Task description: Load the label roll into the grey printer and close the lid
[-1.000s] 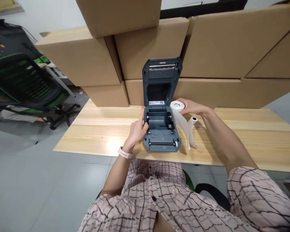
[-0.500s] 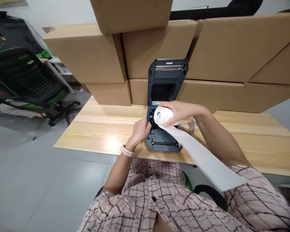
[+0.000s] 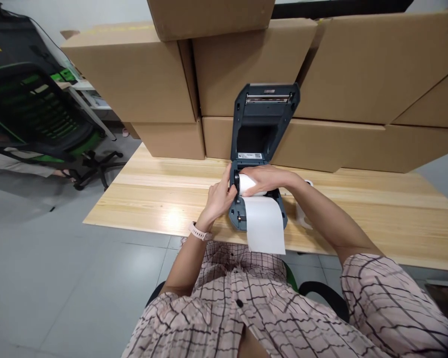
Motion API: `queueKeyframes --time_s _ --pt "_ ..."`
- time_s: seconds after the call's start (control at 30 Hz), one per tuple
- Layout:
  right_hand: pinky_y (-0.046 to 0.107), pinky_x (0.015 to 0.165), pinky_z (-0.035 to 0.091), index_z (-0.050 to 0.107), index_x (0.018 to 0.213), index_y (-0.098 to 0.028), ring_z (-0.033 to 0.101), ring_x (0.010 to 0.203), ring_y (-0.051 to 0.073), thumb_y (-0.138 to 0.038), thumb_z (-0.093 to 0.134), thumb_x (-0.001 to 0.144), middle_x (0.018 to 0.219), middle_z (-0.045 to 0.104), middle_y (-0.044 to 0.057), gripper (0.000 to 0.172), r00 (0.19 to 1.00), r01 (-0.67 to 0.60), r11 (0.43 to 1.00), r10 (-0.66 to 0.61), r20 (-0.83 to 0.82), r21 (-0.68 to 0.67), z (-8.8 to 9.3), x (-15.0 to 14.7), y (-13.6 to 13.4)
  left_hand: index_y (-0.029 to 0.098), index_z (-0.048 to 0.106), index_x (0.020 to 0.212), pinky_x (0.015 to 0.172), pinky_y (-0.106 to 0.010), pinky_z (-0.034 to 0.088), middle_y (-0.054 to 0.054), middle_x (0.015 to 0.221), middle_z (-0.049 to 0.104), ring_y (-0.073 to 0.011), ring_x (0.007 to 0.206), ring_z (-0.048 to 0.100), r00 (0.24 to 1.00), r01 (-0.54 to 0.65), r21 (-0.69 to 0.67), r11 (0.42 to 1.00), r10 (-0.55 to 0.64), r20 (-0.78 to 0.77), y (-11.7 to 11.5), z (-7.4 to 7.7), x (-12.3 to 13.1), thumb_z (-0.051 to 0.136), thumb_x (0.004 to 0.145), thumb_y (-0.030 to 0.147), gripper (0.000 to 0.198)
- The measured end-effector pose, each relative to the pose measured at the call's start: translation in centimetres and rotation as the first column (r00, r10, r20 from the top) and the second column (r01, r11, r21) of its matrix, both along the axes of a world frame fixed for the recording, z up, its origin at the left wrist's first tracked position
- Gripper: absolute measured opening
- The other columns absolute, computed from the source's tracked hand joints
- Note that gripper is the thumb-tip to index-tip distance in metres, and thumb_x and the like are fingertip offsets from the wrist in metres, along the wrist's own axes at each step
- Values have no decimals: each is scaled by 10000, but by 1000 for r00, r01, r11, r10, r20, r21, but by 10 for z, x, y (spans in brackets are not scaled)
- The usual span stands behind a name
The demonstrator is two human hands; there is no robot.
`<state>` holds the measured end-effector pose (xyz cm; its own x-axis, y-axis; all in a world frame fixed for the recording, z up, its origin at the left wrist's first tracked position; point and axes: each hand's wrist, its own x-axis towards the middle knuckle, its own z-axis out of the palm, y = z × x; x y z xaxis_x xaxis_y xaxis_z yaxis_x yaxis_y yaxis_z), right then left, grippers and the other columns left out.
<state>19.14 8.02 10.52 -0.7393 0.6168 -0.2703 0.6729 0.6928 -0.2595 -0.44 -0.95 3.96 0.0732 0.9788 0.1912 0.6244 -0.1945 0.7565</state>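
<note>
A dark grey label printer stands on the wooden table with its lid raised. Inside its bay sits a white paper roll, gripped from above by my right hand. From the roll a loose paper strip runs toward me, over the printer's front and past the table edge. My left hand holds the printer's left side, thumb at the roll holder by the roll's left end. The far end of the roll is hidden under my right hand.
Cardboard boxes are stacked behind the printer along the table. Partly behind my right forearm lies a white object I cannot identify. To the left stand an office chair and part of a seated person.
My right hand has lowered the paper roll into the printer bay. The loose strip, which slanted to the right, now hangs straight over the front. My left hand stays at the printer's side.
</note>
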Motion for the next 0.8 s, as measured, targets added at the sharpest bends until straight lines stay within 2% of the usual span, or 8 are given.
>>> queueKeyframes --time_s 0.07,0.13,0.2,0.27,0.37,0.5,0.6,0.8 --pt "511 981 556 655 1369 -140 710 1212 428 -627 723 881 1391 721 222 693 1000 -6 1000 6 -15 12 2 1 -5 227 285 1726 789 -356 476 -38 897 777 -201 660 615 1000 2 -19 1000 -3 -25 -1 3 0 463 955 252 791" --pt "554 1071 526 615 1448 -124 666 1305 432 -608 661 949 1481 662 240 696 999 -4 999 6 -54 46 4 7 -16 214 273 1728 796 -352 479 -40 913 787 -199 683 643 999 -1 -45 999 -1 -48 -3 6 1 437 965 258 781" --pt "590 1184 460 542 1550 -133 557 1462 426 -600 585 1014 1634 528 236 712 993 3 994 10 -121 111 3 17 -33 209 268 1728 810 -350 485 -42 926 795 -198 711 669 999 4 -58 998 -7 -45 -5 9 1 424 971 262 774" --pt "588 1249 422 500 1605 -180 467 1557 391 -613 507 1061 1722 429 190 695 981 -7 985 40 -191 171 -1 29 -58 213 272 1727 808 -351 488 -49 957 807 -196 715 674 1000 12 -55 998 -13 -28 -6 11 2 417 975 266 768" --pt "551 1218 494 520 1597 -254 512 1537 339 -668 406 1082 1706 475 134 671 968 -44 972 98 -230 229 -14 42 -103 227 306 1717 790 -351 489 -52 985 823 -190 692 662 1000 11 -42 999 -11 -5 -8 12 1 422 973 268 754" --pt "587 1204 510 538 1569 -206 486 1557 357 -687 396 1064 1690 481 181 712 969 23 919 77 -236 395 -35 40 -150 232 376 1691 738 -335 490 -38 925 828 -182 674 662 999 -4 -8 1000 4 36 -8 7 1 446 969 276 726" --pt "593 1194 515 554 1539 -164 488 1548 358 -646 413 1074 1666 506 199 684 956 101 871 48 -288 480 -48 31 -168 230 405 1677 718 -331 499 -38 921 827 -179 688 678 997 -14 10 1000 13 79 -7 2 1 458 965 274 716" --pt "543 1089 582 560 1519 -142 518 1496 349 -640 444 1066 1638 543 194 684 923 173 857 30 -382 485 -57 19 -186 236 446 1655 839 -384 541 -73 1081 835 -206 822 735 993 -35 -14 999 36 111 -10 2 2 477 973 288 684"
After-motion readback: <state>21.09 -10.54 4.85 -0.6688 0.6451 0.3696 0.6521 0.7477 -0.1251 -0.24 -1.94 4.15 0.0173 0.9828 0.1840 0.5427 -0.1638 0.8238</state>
